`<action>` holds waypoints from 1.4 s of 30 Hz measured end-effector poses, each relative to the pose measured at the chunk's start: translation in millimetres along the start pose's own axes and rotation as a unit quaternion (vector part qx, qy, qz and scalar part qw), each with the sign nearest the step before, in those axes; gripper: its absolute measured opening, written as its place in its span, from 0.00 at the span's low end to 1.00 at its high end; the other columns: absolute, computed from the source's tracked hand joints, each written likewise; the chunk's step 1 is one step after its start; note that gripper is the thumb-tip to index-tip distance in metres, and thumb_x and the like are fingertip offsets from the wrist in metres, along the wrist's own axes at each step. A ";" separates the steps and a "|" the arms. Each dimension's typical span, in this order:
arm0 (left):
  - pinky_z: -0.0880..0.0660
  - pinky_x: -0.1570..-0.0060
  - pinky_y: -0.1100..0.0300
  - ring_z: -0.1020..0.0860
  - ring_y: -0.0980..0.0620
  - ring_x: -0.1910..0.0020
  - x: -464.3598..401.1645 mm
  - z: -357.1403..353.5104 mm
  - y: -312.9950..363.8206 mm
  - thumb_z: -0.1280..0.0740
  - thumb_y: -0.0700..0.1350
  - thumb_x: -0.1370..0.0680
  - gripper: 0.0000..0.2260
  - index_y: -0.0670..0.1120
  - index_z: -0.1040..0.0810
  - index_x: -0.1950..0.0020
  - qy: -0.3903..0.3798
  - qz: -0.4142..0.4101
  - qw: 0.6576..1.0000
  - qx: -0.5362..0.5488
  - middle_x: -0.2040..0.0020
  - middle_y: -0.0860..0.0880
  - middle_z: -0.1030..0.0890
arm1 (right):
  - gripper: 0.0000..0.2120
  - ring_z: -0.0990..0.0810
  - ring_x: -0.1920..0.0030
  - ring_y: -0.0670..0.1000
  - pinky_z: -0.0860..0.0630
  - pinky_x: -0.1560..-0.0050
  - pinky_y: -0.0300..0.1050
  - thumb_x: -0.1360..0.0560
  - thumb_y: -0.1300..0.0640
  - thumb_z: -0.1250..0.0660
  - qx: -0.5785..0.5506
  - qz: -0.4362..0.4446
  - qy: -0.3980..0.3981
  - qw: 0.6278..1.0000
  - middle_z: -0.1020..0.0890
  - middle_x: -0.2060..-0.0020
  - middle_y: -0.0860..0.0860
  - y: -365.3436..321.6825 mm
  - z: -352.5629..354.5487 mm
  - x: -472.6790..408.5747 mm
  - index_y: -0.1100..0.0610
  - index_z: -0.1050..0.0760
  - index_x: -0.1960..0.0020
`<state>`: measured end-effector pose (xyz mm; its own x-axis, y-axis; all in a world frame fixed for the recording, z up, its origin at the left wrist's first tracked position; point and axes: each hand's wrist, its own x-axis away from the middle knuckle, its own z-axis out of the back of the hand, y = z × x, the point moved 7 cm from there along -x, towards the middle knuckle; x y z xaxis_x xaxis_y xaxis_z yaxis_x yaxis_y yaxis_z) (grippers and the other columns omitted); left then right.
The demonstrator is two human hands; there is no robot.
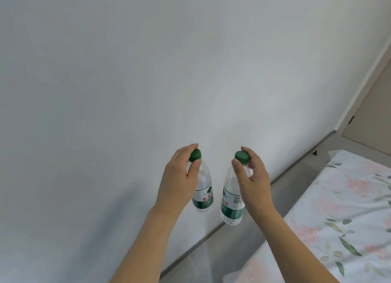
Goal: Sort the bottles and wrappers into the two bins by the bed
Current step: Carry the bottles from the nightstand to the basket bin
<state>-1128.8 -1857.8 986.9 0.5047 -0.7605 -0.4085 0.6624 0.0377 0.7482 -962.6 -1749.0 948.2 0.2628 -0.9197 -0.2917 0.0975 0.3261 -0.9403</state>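
Note:
I hold two clear plastic water bottles with green caps and green-and-white labels, both hanging upright in the air in front of a white wall. My left hand (179, 177) grips the left bottle (203, 196) by its neck and cap. My right hand (251, 177) pinches the right bottle (231, 206) the same way, just under its cap. The two bottles are a short gap apart and do not touch. No bins and no wrappers are in view.
A bed with a floral sheet (342, 219) fills the lower right. A strip of grey floor (281, 189) runs between the bed and the white wall (148, 81). A door and its frame (372, 105) stand at the far right.

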 end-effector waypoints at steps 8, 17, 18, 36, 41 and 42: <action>0.28 0.36 0.59 0.26 0.60 0.40 -122.4 -38.4 -13.9 0.37 0.42 0.19 0.17 0.51 0.27 0.31 -0.136 -0.097 0.985 0.054 0.37 0.58 0.24 | 0.17 0.27 0.41 0.39 0.30 0.39 0.39 0.22 0.50 0.34 0.025 -0.033 0.153 0.987 0.23 0.43 0.40 5.7 -14.5 -68.8 0.45 0.29 0.34; 0.28 0.38 0.61 0.26 0.60 0.41 -188.5 -157.2 21.4 0.37 0.41 0.19 0.17 0.51 0.27 0.31 -0.247 -0.164 0.949 0.111 0.37 0.58 0.24 | 0.17 0.27 0.45 0.32 0.30 0.43 0.35 0.23 0.53 0.33 0.067 -0.053 0.304 0.949 0.23 0.45 0.36 24.4 66.7 -108.3 0.47 0.28 0.34; 0.28 0.38 0.62 0.26 0.60 0.41 -195.1 -173.6 26.7 0.37 0.41 0.19 0.17 0.51 0.27 0.31 -0.257 -0.168 0.945 0.111 0.37 0.58 0.24 | 0.17 0.27 0.46 0.32 0.30 0.43 0.35 0.23 0.53 0.33 0.068 -0.055 0.317 0.944 0.24 0.46 0.35 29.3 76.7 -114.2 0.46 0.28 0.35; 0.32 0.39 0.68 0.28 0.62 0.42 -368.7 -443.4 151.4 0.38 0.42 0.19 0.17 0.51 0.28 0.30 -0.292 -0.225 0.923 0.113 0.36 0.58 0.26 | 0.18 0.26 0.41 0.42 0.31 0.42 0.33 0.23 0.52 0.33 0.057 -0.060 0.365 0.927 0.23 0.47 0.36 121.9 273.5 -348.0 0.46 0.28 0.34; 0.31 0.38 0.65 0.27 0.59 0.40 -397.7 -501.6 181.0 0.38 0.41 0.19 0.17 0.51 0.28 0.30 -0.300 -0.231 0.918 0.120 0.35 0.57 0.25 | 0.17 0.25 0.41 0.42 0.30 0.40 0.37 0.23 0.53 0.33 0.061 -0.060 0.375 0.923 0.22 0.46 0.38 136.6 318.4 -385.9 0.45 0.28 0.35; 0.30 0.37 0.63 0.27 0.58 0.39 -402.7 -515.2 188.0 0.38 0.41 0.19 0.17 0.51 0.28 0.30 -0.301 -0.232 0.917 0.123 0.35 0.57 0.25 | 0.17 0.25 0.40 0.43 0.29 0.39 0.39 0.23 0.52 0.33 0.065 -0.060 0.377 0.922 0.21 0.45 0.40 140.3 329.0 -392.9 0.46 0.28 0.35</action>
<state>-922.3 -1210.4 1022.7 -0.2467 -0.8802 -0.4054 0.5454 -0.4719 0.6927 -736.4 -1269.9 988.6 -0.4950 -0.8254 -0.2714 0.2095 0.1898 -0.9592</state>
